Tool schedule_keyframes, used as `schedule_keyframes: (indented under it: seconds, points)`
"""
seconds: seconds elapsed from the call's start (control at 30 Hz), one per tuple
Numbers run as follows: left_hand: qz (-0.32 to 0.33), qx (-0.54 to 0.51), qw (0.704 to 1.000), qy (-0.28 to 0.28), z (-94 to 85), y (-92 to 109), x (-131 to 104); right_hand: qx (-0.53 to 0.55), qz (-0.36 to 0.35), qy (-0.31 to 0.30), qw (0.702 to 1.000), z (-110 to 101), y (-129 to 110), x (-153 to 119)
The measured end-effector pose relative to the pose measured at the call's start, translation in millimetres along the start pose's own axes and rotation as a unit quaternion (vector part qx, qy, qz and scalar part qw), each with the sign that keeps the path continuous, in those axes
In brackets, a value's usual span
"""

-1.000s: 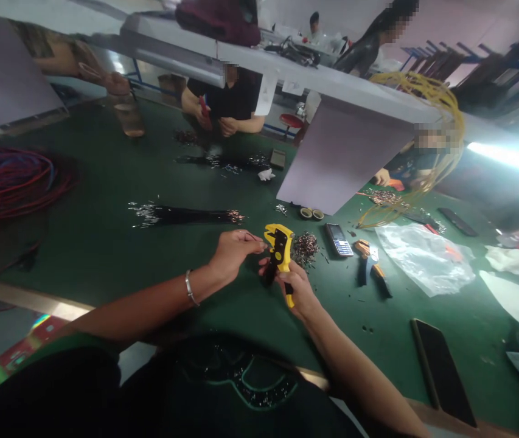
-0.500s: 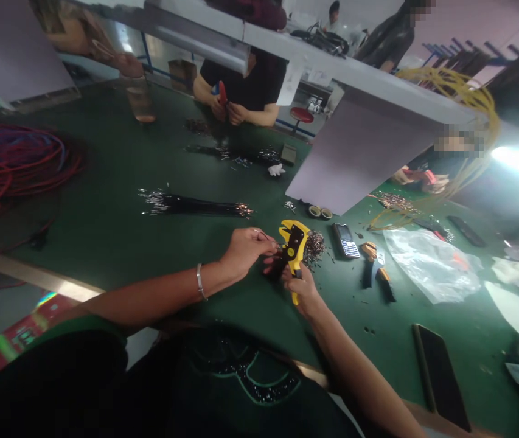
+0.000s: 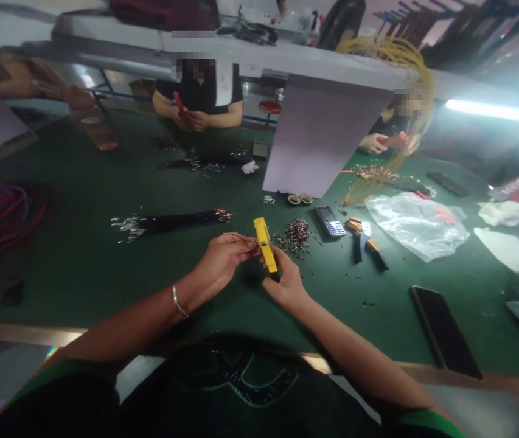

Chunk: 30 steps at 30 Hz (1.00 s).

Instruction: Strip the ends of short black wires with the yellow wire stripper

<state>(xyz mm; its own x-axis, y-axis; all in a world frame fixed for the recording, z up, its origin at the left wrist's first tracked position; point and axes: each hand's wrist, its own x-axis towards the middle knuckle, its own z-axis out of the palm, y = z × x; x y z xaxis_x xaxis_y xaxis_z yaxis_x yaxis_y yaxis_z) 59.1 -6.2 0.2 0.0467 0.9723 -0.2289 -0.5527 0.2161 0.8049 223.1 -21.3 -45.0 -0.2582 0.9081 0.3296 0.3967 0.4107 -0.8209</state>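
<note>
My right hand (image 3: pixel 290 281) is wrapped round the handles of a yellow wire stripper (image 3: pixel 264 240), which stands edge-on with its head up. Close to its left side, my left hand (image 3: pixel 221 260) is closed in a pinch on a thin wire, mostly hidden by the fingers. Whether the wire's end sits in the jaws I cannot tell. A bundle of black wires (image 3: pixel 177 222) lies beyond my left hand, with silvery ends at the left and bare copper ends at the right. Just right of the stripper is a heap of small dark and coppery offcuts (image 3: pixel 299 234).
A keypad phone (image 3: pixel 330 221), orange-and-black pliers (image 3: pixel 365 240), a clear plastic bag (image 3: pixel 418 222) and a smartphone (image 3: pixel 444 328) lie to the right. Red and blue cables (image 3: pixel 1 213) are coiled at left. An upright panel (image 3: pixel 323 137) stands ahead; co-workers sit across the table.
The view has shifted and tilted. The wire stripper has turned from showing its black side plate to edge-on. Both hands remain close together, each still gripping.
</note>
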Motion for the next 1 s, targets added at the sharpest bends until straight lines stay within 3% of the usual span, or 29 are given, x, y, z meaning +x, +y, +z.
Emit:
schedule_keyframes:
  seconds: [0.13,1.0]
  points:
    - [-0.011,0.005,1.0,0.006,2.6,1.1,3.7,-0.062,-0.051,0.038,0.996,-1.6,0.7,0.3]
    - [-0.015,0.034,0.999,-0.025,2.2,-1.4,6.4,-0.142,-0.082,0.085,0.983,1.8,5.7,2.7]
